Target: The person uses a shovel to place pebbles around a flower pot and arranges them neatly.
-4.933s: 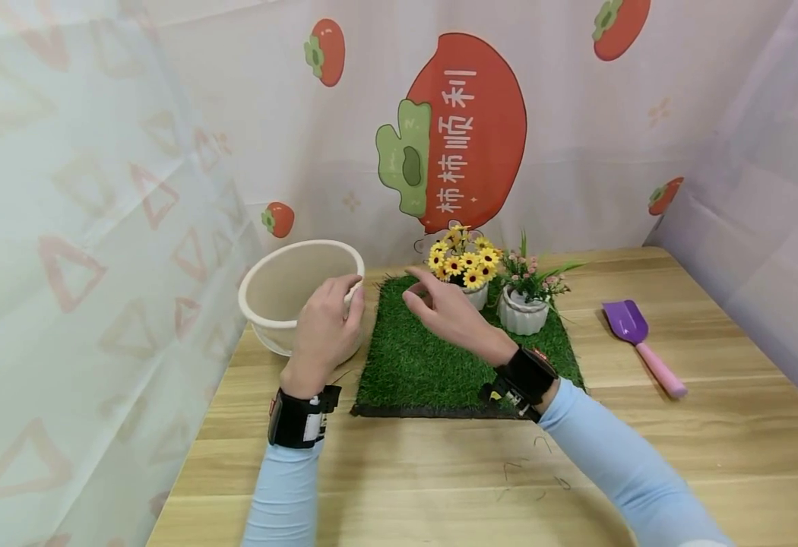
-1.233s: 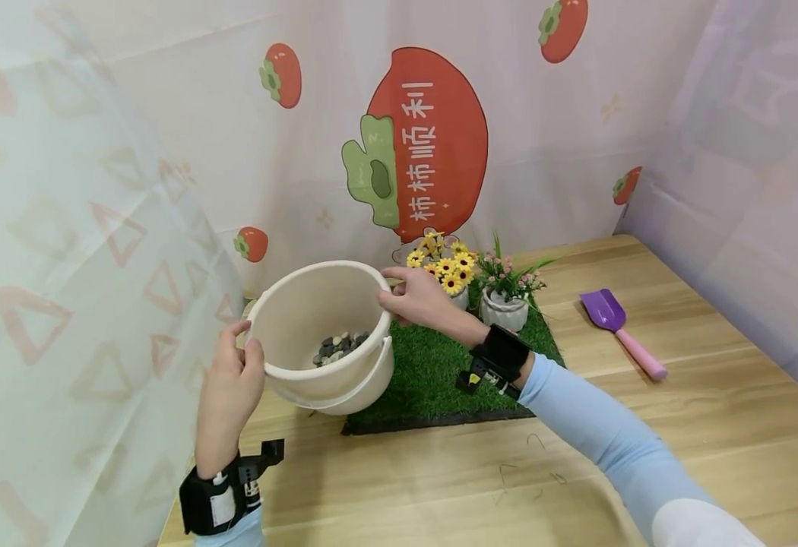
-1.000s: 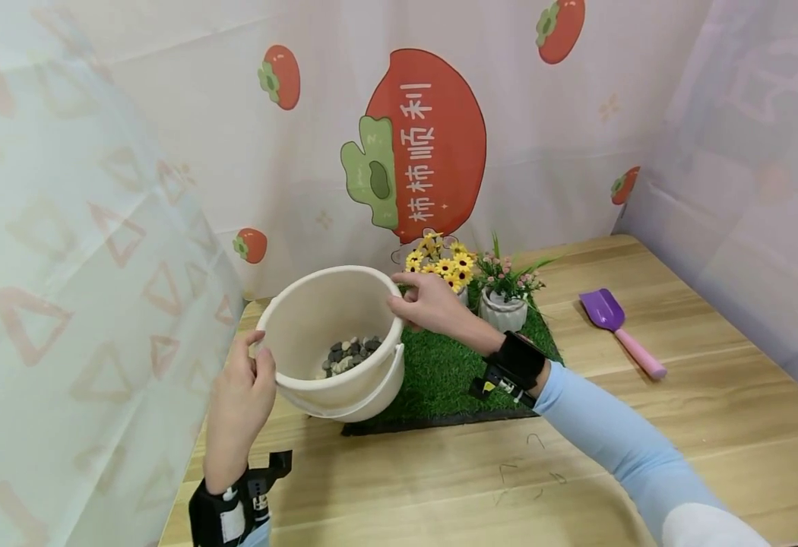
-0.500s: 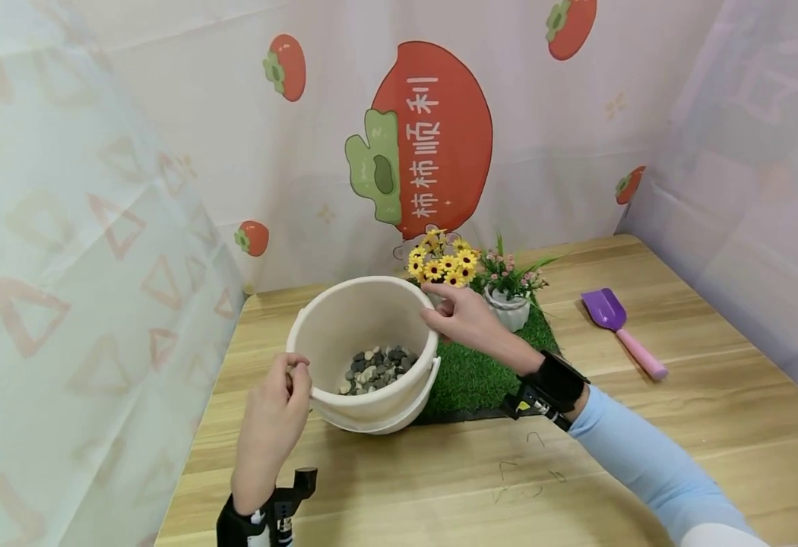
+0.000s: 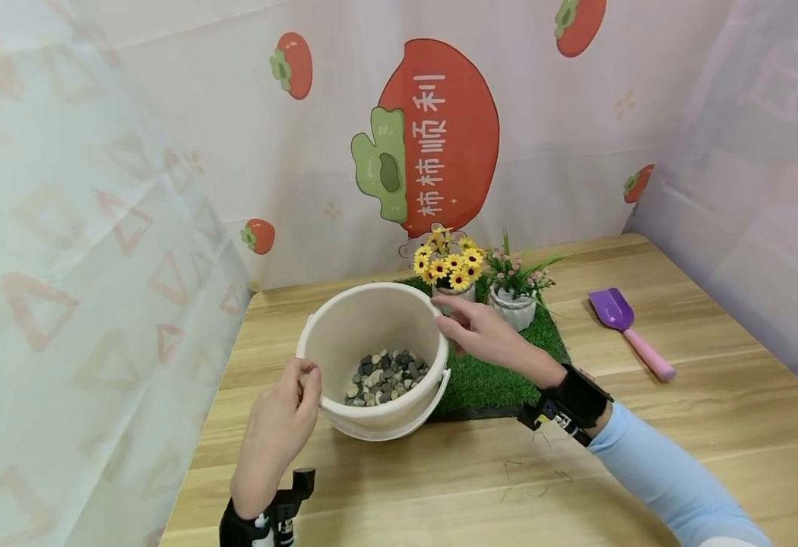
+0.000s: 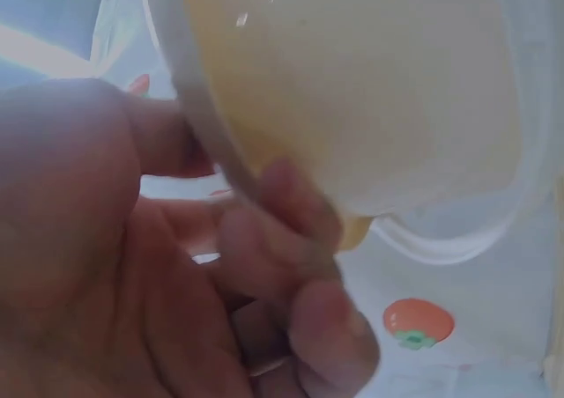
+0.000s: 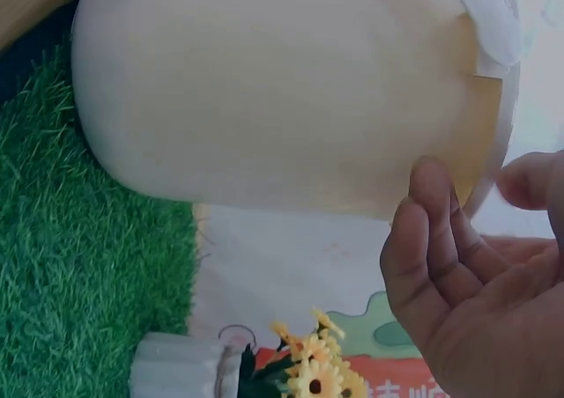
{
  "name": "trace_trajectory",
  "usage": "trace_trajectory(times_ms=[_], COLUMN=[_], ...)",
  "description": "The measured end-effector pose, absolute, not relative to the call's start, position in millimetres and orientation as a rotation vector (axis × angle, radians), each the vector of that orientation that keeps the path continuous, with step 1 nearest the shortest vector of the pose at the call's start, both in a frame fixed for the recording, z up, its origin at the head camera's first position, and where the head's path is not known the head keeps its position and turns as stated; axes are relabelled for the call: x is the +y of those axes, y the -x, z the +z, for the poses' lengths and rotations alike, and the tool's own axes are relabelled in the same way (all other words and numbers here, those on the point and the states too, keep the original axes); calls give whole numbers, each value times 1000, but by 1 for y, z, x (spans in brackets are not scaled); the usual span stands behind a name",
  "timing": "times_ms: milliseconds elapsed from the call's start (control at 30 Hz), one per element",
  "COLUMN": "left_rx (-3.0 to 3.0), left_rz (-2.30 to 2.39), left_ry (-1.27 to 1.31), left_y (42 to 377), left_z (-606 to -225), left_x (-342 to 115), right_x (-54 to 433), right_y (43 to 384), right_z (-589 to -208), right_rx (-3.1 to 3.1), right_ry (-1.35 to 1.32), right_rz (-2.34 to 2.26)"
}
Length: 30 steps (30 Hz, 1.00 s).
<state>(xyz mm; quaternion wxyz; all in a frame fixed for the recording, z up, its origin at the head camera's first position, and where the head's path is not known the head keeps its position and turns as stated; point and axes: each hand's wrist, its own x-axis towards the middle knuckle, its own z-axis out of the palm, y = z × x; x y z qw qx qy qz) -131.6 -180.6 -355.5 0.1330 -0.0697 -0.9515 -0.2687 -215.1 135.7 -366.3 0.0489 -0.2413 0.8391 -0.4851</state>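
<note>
A cream bucket point(image 5: 372, 418) with several grey and pale pebbles point(image 5: 388, 376) on its bottom stands in the middle of the head view. My left hand point(image 5: 279, 425) grips the rim at its near left, thumb and fingers on either side, as the left wrist view shows. On the opposite side, my right hand point(image 5: 491, 334) holds the rim with the thumb at the edge and fingers point(image 7: 432, 204) against the outer wall. The bucket's white carry handle point(image 5: 438, 403) hangs down along its front. The bucket hides the left part of the green turf mat point(image 5: 501, 380).
Behind the right hand, a pot of yellow flowers point(image 5: 450, 266) and a white pot with pink flowers point(image 5: 511, 308) stand on the mat. A purple scoop with a pink handle point(image 5: 645, 353) lies on the wooden table point(image 5: 700, 448) at right. Curtains close off the sides and back.
The bucket has come from the table's back left to the right and nearer, both hands at its rim. Over the last second it shifted slightly right, and more pebbles show.
</note>
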Motion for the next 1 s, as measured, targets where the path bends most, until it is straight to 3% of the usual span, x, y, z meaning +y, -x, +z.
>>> trace_trajectory(times_ms=[433, 1000], left_rx=[-2533, -2640], left_rz=[-752, -921], left_ry=[275, 360], left_y=[169, 235], left_z=[-330, -345], left_x=[-204, -219], right_x=[191, 301], right_y=[212, 214], right_z=[-406, -434], right_rx=[2511, 2542], right_ry=[677, 467], right_rz=[-1308, -1125])
